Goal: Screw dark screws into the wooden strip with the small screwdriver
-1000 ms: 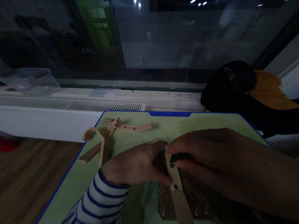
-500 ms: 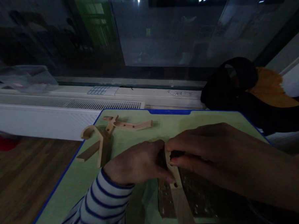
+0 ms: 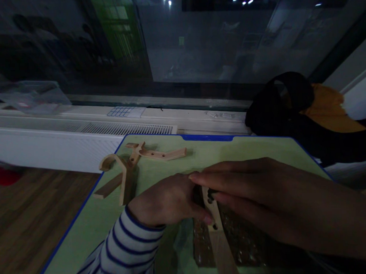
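A pale wooden piece (image 3: 222,248) with dark holes lies lengthwise over a brown, shiny-surfaced block (image 3: 203,249). My left hand (image 3: 167,200) grips its upper part from the left, thumb against the edge beside the lower hole. From the right, my right hand (image 3: 270,202) has its fingers closed together at the top end, with fingertips over the wood near the upper hole. Something small and dark shows between those fingers and the hole; its kind is too dim to tell. My right hand hides much of the block.
Curved wooden parts (image 3: 124,176) lie on the left of the green, blue-edged table (image 3: 247,146). Behind it run a white radiator (image 3: 56,146) and a windowsill (image 3: 185,114). A clear plastic container (image 3: 38,97) stands at left; a black and orange bundle (image 3: 330,106) is at right.
My right hand's fingers have shifted slightly left over the top of the wooden piece and come closer together. The dark thing between them shows less. My left hand keeps its grip.
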